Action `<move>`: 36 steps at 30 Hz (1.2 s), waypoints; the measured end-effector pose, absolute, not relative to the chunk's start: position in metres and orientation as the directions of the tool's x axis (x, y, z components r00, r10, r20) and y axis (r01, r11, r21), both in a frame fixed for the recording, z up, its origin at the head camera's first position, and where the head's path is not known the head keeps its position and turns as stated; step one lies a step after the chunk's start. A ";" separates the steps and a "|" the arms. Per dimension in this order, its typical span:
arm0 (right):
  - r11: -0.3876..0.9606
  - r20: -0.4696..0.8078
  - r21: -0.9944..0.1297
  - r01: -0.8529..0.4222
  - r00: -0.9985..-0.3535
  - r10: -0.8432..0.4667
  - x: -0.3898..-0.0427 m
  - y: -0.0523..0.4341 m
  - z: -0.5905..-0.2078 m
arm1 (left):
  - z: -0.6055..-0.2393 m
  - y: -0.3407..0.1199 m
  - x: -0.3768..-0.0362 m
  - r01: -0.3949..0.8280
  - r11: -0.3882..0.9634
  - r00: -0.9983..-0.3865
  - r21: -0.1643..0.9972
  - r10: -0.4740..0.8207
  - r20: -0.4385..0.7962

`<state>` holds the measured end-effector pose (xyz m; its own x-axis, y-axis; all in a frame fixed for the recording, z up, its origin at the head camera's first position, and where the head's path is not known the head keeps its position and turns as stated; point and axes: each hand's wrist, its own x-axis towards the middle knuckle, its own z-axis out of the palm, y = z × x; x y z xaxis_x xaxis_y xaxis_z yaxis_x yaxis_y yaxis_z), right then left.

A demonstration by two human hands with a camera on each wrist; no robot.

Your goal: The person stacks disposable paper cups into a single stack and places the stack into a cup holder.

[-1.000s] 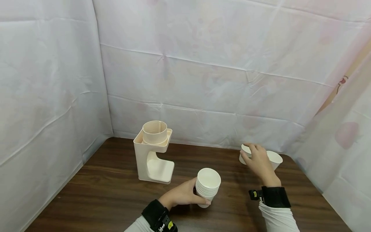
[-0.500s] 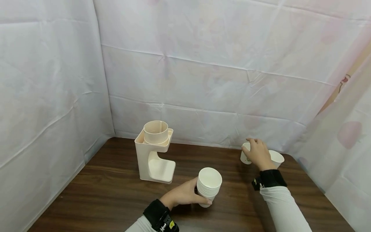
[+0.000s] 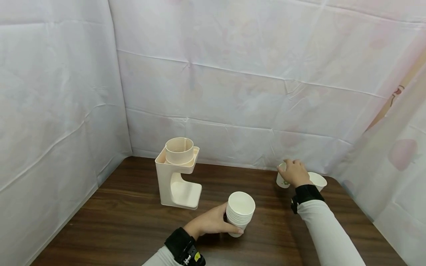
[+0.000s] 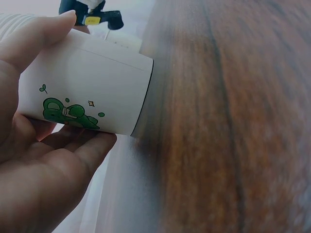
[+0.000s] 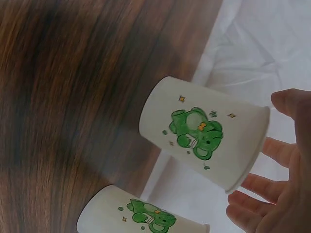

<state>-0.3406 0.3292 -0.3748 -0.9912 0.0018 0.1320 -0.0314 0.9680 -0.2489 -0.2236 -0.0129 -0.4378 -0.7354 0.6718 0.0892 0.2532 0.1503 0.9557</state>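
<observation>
My left hand (image 3: 211, 221) holds a stack of white paper cups (image 3: 239, 208) low over the table or on it; which cannot be told. In the left wrist view the thumb and fingers (image 4: 90, 150) curl round the lowest cup (image 4: 97, 82), which has a green cartoon print. At the back right, my right hand (image 3: 294, 173) is over a single paper cup (image 3: 282, 181) standing on the table. In the right wrist view that cup (image 5: 204, 131) shows a green bear, and my thumb and spread fingers (image 5: 265, 187) lie about its rim. A small gap shows beside the thumb.
Another paper cup (image 3: 317, 180) stands just right of the right hand. A cream cup-holder stand (image 3: 176, 177), with a round tube (image 3: 179, 150) in its top, is at the left on the dark wooden table (image 3: 123, 218). White curtains (image 3: 213, 92) enclose the back and sides.
My right hand has moved slightly forward over the cup, its wrist turning and the forearm reaching farther in. The left hand and its stack stay nearly still.
</observation>
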 end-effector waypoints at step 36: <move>0.968 0.067 -0.250 -0.035 -0.998 -0.018 -0.334 0.315 -0.371 | -0.438 -0.018 -0.223 0.249 0.172 -0.745 0.953 0.663 0.075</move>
